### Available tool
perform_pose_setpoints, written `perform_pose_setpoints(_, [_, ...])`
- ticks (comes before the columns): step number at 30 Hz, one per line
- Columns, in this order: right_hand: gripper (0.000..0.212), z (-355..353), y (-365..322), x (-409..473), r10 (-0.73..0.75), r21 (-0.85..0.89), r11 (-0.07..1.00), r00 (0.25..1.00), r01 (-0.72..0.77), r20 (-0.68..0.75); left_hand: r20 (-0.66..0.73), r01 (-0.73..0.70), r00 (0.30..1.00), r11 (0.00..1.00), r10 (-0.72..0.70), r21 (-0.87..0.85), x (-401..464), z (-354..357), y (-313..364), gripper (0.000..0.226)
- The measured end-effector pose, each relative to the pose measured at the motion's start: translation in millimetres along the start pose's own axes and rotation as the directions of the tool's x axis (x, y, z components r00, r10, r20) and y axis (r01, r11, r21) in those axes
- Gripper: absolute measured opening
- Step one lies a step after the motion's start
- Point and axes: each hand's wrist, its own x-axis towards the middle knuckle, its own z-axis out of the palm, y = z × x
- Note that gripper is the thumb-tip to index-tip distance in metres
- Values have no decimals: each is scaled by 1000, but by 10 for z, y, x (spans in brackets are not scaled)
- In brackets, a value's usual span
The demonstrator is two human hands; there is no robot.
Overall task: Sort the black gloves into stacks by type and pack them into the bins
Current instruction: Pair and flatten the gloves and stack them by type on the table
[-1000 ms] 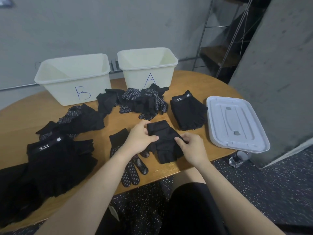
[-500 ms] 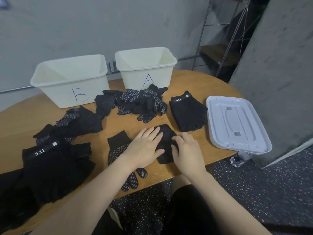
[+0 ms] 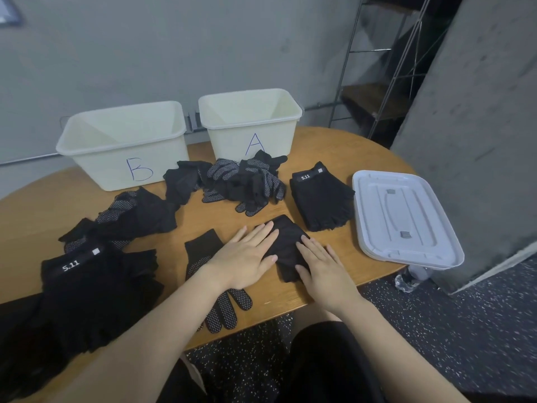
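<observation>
A black fingerless glove (image 3: pixel 286 245) lies flat near the table's front edge. My left hand (image 3: pixel 247 257) presses on its left side with straight fingers, and my right hand (image 3: pixel 322 266) presses flat on its right side. Under my left wrist lies a dotted full-finger glove (image 3: pixel 223 306). A neat stack of fingerless gloves (image 3: pixel 322 199) labelled 5.11 sits to the right. A bigger loose pile of the same type (image 3: pixel 87 289) is at the front left. Dotted gloves are heaped in front of bin A (image 3: pixel 247 184) and at the left (image 3: pixel 130 219).
Two cream bins stand at the back of the wooden table (image 3: pixel 319 283): bin B (image 3: pixel 125 146) on the left, bin A (image 3: pixel 252 126) on the right, both empty. A white lid (image 3: pixel 404 219) lies at the table's right edge. A concrete pillar (image 3: pixel 476 126) rises at right.
My hands held the fingerless glove pinched a second ago. Both now lie flat and spread on it, pressing it down onto the table.
</observation>
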Motion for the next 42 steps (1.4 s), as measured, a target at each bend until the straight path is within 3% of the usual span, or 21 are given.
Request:
perform_pose_setpoints(5, [56,84,48,-31,-17,-1,1000,999,16,-42,11,8,1000,999,-8,-31,4,-6,10,66])
perform_pose_setpoints(9, [61,91,12,-45,10,-30,999,993,-14,-121,-31,5,999,960,-14,-281,-40,-95,-18,60])
perform_pose_setpoints(12, [59,99,2,-62,-10,-73,997,990,-1,-142,-158,13,982,870,-104,-492,-28,-110,-71,53])
perform_pose_setpoints(15, [60,106,-1,-79,-22,-78,997,988,10,-153,-407,72,850,839,-335,-539,147,-115,-208,44])
perform_pose_setpoints(17, [58,106,7,-82,-32,-75,997,986,20,-164,-467,145,764,824,-445,-548,339,-164,-261,45])
perform_pose_setpoints(21, [59,95,9,-78,-32,-65,998,992,24,-123,-372,244,721,718,-584,-652,720,-230,-384,49])
perform_pose_setpoints(24, [57,70,-1,-71,-23,-61,998,994,16,-104,-357,281,687,685,-633,-673,873,-275,-451,25])
perform_pose_setpoints(31, [63,82,2,-74,-23,-54,998,995,18,-99,-451,133,584,628,-675,-767,780,-504,-465,35])
perform_pose_setpoints(36, [64,61,-17,-74,-10,-43,999,995,6,-95,-470,59,586,613,-660,-788,489,-849,-410,36])
perform_pose_setpoints(42, [71,-59,-98,-10,-104,46,993,990,108,-94,-437,3,669,590,-601,-807,110,-991,-400,38])
